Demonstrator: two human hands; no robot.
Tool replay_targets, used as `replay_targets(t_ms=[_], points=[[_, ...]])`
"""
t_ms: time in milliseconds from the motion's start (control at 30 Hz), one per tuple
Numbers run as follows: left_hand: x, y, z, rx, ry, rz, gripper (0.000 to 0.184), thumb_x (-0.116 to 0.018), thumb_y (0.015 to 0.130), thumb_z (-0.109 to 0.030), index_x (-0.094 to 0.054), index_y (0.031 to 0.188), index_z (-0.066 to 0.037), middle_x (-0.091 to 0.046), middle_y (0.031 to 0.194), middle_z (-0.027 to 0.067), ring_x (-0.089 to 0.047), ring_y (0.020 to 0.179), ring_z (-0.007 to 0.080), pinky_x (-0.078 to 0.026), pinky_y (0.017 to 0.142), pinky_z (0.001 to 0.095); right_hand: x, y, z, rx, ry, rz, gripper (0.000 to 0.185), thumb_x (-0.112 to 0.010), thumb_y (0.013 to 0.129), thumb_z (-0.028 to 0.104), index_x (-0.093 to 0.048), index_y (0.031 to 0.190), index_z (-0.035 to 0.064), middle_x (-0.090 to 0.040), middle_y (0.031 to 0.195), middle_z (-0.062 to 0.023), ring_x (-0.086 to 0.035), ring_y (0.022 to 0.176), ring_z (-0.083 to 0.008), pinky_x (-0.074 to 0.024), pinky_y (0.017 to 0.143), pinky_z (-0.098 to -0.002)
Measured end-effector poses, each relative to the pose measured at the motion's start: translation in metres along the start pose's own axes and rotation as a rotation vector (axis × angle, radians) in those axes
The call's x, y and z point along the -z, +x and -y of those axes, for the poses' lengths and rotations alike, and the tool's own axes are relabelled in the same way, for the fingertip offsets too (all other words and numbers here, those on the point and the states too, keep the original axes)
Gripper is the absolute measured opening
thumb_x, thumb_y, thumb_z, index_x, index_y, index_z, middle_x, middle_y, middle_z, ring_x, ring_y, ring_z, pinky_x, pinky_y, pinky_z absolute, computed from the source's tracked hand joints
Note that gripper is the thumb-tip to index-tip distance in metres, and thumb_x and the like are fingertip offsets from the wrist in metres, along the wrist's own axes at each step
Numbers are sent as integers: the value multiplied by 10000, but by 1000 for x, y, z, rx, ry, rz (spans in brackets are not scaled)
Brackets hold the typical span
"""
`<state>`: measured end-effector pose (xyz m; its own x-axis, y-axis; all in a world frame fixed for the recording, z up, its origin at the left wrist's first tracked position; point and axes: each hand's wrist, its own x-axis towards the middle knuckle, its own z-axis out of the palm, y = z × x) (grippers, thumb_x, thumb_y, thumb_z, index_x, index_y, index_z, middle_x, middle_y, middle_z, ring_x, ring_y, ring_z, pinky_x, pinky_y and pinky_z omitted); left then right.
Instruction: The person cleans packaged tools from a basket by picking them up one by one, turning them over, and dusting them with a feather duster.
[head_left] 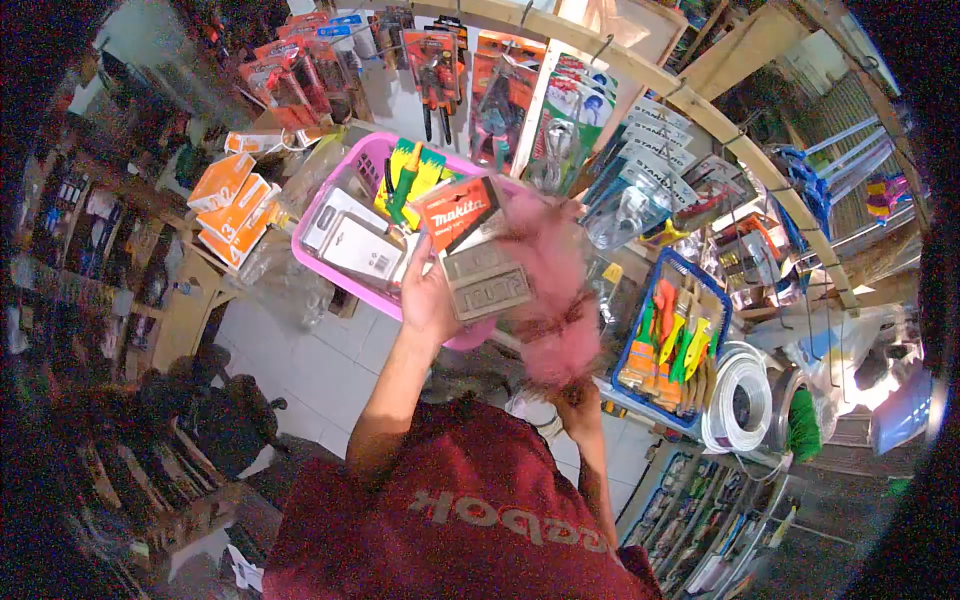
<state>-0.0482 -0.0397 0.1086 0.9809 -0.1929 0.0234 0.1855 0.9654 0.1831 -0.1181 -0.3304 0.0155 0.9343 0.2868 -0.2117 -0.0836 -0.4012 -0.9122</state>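
My left hand (428,300) is closed on the lower left edge of a Makita package (488,287), which has an orange and black label on top and grey-brown embossed blocks below. It is tilted over the front of a pink basket (318,262). In the basket lie a white-backed blister pack (350,240) and a green-handled brush (404,185) by a yellow and green pack. My right hand (577,402) is wrapped round the lower end of a pink fluffy duster (562,290). Motion blurs the duster, which rises against the right side of the package.
At the right, a blue basket (655,290) holds several paintbrushes, beside a coil of white hose (738,398). Orange boxes (233,210) stand left of the pink basket. Packaged pliers (434,75) and other tools hang behind. Below is a tiled floor (300,365).
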Motion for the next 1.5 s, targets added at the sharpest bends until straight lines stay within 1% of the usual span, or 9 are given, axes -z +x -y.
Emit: replay_targets(t_ms=[367,533,700,767,833,1000,1133,1267,1500], points=[[23,-4,34,110,-489,157,621,-265,897,-501,-349,1356,-91,-389,1366,139,-392,1226,360,-274,1023,514,40,23,6,196,13,-159,366,-611,816,57,-464,1151,41,-552,808,-27,-501,661,-118,-430,591,-249],[17,-18,15,115,-96,41,627,-284,909,-531,-372,1341,-85,-439,1329,132,-438,1196,326,-341,991,477,78,43,35,324,-294,-301,303,-679,745,36,-558,1022,24,-571,773,-7,-497,605,-100,-450,582,-245],[105,-49,4,-123,94,-381,589,-330,915,-501,-350,1355,-110,-517,1227,97,-533,1074,295,-417,932,462,124,49,112,358,-381,390,255,-736,648,31,-625,873,-13,-639,784,-59,-587,679,-150,-473,647,-278],[-1,-45,2,-3,225,-68,559,-361,912,-488,-376,1337,-125,-517,1215,79,-537,1060,275,-414,946,448,119,54,136,303,-410,317,276,-767,603,57,-649,838,-24,-657,805,-102,-614,710,-177,-477,674,-286],[-15,-47,-5,83,316,-411,554,-367,908,-498,-400,1317,-126,-508,1236,81,-532,1074,276,-412,949,445,119,59,140,323,-456,157,326,-782,602,75,-658,886,-25,-659,810,-107,-614,701,-177,-476,678,-288],[18,-51,-33,95,8,-184,561,-432,884,-490,-390,1316,-135,-481,1275,107,-513,1108,272,-403,954,453,113,64,179,174,-512,485,387,-782,657,143,-647,969,-43,-664,913,-151,-625,856,-189,-462,790,-293],[15,-58,-53,286,-18,-30,637,-396,872,-567,-360,1343,-139,-482,1276,115,-501,1129,260,-408,947,441,96,74,183,319,-569,102,419,-773,677,214,-649,1024,15,-670,960,-120,-635,883,-187,-469,809,-299],[45,-59,-63,57,267,-115,675,-293,876,-620,-361,1343,-137,-488,1272,112,-498,1137,257,-408,940,443,83,74,213,186,-575,579,395,-780,668,210,-664,994,22,-669,964,-127,-641,876,-181,-476,801,-302],[43,-59,-84,208,-91,340,580,-292,923,-461,-286,1371,-93,-337,1376,73,-277,1258,251,-163,1046,414,63,72,220,366,-644,160,426,-776,674,267,-662,1008,28,-683,886,-105,-635,804,-158,-478,759,-300]])
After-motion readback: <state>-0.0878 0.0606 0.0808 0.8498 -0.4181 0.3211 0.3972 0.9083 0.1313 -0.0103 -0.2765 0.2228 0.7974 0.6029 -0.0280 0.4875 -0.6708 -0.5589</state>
